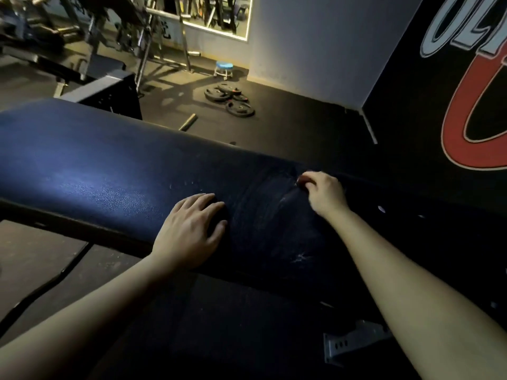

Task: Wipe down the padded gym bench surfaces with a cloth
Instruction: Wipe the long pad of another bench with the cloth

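A long dark blue padded bench (96,165) runs across the view from left to lower right. A dark, nearly black cloth (269,215) is draped over the pad near its middle and is hard to tell from the upholstery. My left hand (189,231) lies flat with spread fingers on the near side of the pad, its fingertips on the cloth's left edge. My right hand (321,193) has curled fingers and pinches the cloth's far edge on top of the pad.
Several weight plates (229,98) lie on the rubber floor behind the bench, near a blue stool (224,69) and a short metal bar (188,122). Another bench and racks (90,67) stand at the back left. A black painted wall (439,105) is close on the right. A grey bracket (354,341) sits under the bench.
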The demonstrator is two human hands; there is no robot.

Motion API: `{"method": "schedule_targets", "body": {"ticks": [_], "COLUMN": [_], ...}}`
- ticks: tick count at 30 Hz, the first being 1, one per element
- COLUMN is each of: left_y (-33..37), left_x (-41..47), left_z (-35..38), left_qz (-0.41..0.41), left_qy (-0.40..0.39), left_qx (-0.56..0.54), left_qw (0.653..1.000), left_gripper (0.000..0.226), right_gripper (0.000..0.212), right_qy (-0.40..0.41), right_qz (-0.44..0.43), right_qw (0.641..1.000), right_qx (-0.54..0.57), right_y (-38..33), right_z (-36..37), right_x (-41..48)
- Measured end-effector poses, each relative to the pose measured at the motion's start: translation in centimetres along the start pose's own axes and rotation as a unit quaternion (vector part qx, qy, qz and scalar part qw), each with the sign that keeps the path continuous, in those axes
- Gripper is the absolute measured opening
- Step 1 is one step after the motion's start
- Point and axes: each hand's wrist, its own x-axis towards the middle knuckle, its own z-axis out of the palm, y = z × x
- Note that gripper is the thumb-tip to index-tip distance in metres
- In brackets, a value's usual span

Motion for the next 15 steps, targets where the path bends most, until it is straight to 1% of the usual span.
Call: {"method": "schedule_targets", "body": {"ticks": [1, 2, 4, 5, 7, 8, 9, 10, 12, 13, 15], "left_y": [0.0, -0.1, -0.2, -0.1, 0.1, 0.4, 0.8, 1.5, 3.4, 4.5, 6.4], "left_x": [0.0, 0.1, 0.1, 0.1, 0.5, 0.7, 1.0, 1.3, 1.9, 2.1, 2.4], "left_z": [0.0, 0.0, 0.0, 0.0, -0.1, 0.0, 0.2, 0.4, 0.9, 1.3, 2.0], "left_qz": [-0.001, -0.003, -0.009, -0.014, -0.022, -0.031, -0.044, -0.061, -0.11, -0.135, -0.187], "left_qy": [0.0, -0.001, -0.007, -0.01, -0.011, -0.006, 0.0, 0.007, 0.003, -0.004, -0.005], "left_qx": [0.001, 0.0, -0.002, -0.002, 0.001, 0.001, 0.0, 0.005, 0.026, 0.034, 0.041], "left_qw": [1.0, 1.0, 1.0, 1.0, 1.0, 1.0, 0.999, 0.998, 0.994, 0.99, 0.981], "left_gripper": [0.055, 0.056, 0.058, 0.059, 0.06, 0.059, 0.056, 0.053, 0.049, 0.052, 0.066], "right_gripper": [0.027, 0.026, 0.026, 0.027, 0.03, 0.032, 0.034, 0.034, 0.034, 0.033, 0.029], "right_qy": [0.001, -0.004, -0.036, -0.074, -0.136, -0.148, -0.144, -0.132, -0.092, -0.076, -0.064], "right_qz": [-0.005, -0.038, -0.175, -0.246, -0.36, -0.401, -0.419, -0.416, -0.36, -0.308, -0.187], "right_qw": [1.0, 0.998, 0.981, 0.963, 0.92, 0.903, 0.896, 0.899, 0.928, 0.948, 0.98], "right_qx": [0.024, 0.046, 0.079, 0.082, 0.066, 0.048, 0.032, 0.023, 0.023, 0.019, 0.025], "right_y": [-1.5, -3.7, -7.0, -7.4, -6.2, -4.6, -2.8, -1.2, 2.0, 3.5, 5.8], "right_z": [0.6, 0.8, 0.4, -0.1, -1.6, -2.2, -2.5, -2.8, -2.7, -2.6, -1.9], "right_x": [-0.4, -2.0, -7.6, -10.5, -14.5, -14.8, -13.9, -12.2, -6.4, -2.8, 3.6]}}
